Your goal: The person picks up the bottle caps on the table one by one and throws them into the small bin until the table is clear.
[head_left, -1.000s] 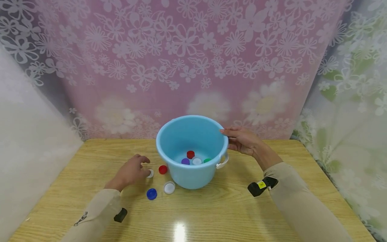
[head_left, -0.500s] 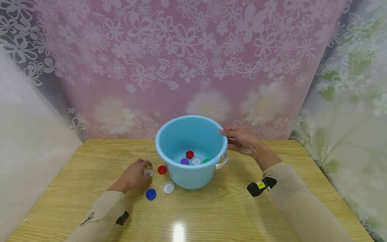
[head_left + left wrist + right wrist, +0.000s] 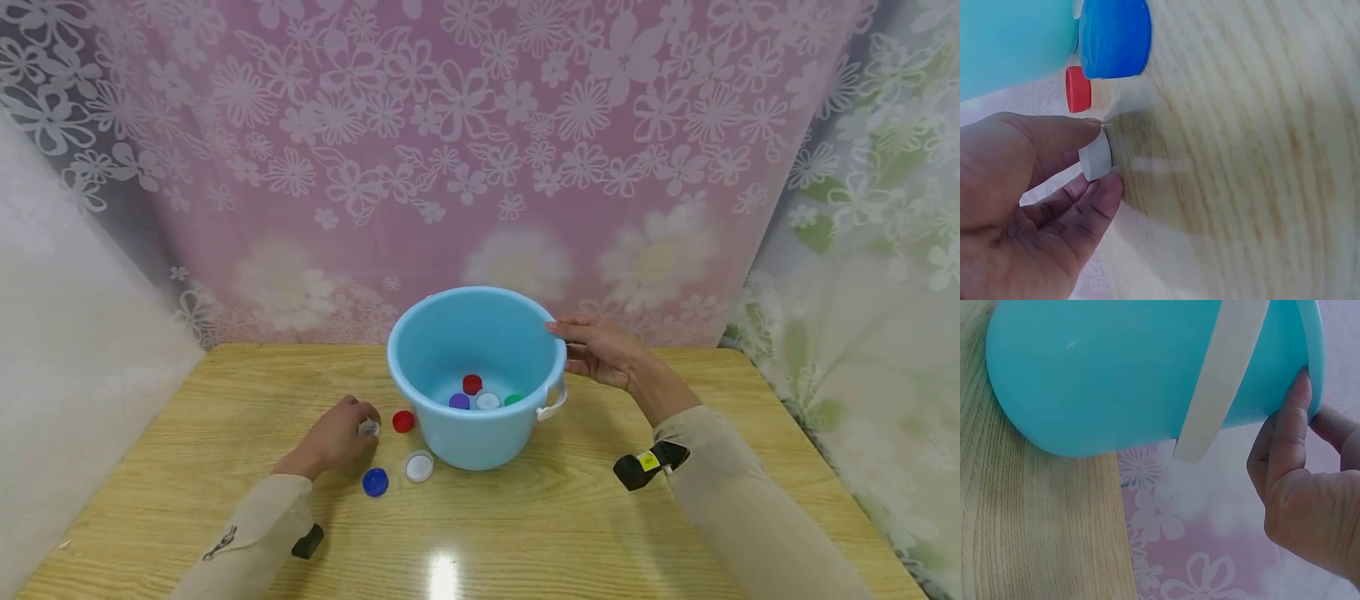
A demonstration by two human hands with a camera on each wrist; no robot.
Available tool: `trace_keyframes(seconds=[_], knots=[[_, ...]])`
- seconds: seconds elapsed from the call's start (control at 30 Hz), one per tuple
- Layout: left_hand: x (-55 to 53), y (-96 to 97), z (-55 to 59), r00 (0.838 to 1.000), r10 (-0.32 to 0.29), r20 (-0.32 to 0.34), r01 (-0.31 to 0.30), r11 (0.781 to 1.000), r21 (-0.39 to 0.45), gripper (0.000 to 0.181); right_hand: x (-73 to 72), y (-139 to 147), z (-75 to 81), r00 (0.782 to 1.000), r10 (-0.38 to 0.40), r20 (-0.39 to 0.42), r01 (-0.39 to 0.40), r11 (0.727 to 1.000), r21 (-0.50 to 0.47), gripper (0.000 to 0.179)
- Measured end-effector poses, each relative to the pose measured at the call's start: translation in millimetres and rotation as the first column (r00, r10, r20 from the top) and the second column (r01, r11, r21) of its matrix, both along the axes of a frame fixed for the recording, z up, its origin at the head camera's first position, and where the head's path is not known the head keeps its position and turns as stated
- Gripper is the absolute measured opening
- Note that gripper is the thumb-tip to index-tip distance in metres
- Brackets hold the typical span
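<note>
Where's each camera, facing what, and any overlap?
Head: worn on the head, facing forward and down at the bucket; left hand, right hand and sleeves show.
Left wrist: worn there, facing a white cap; left hand pinching it shows.
Right wrist: worn there, facing the bucket's side; right hand shows.
Wrist views share: bucket, table.

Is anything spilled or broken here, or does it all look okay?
Nothing stands out: I see no spill or damage. A red cap, a blue cap and a white cap lie loose beside the bucket. The left hand pinches a second white cap, and the right hand holds the bucket.
</note>
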State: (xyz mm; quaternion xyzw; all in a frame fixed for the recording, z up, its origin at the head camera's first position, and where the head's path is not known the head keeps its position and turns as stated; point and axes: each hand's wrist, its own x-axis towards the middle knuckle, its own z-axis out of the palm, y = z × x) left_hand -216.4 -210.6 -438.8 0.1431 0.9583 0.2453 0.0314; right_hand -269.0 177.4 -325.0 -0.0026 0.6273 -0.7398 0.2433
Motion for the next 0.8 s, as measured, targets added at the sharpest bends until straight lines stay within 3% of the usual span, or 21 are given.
trace_keyframes(seconds=[0.53, 0.8], knots=[[4.5, 2.7, -2.2, 0.998, -0.002, -0.061, -0.003, 0.996, -0.094, 0.015, -0.4, -2, -1.4, 1.000, -0.001, 0.000, 0.001, 1.000, 0.003, 0.048], [1.5, -1.5, 14.6, 0.999, 0.011, -0.044, -0.014, 0.998, -0.061, 0.020, -0.4, 0, -0.5, 1.000, -0.012, -0.004, 0.012, 1.000, 0.015, 0.047]])
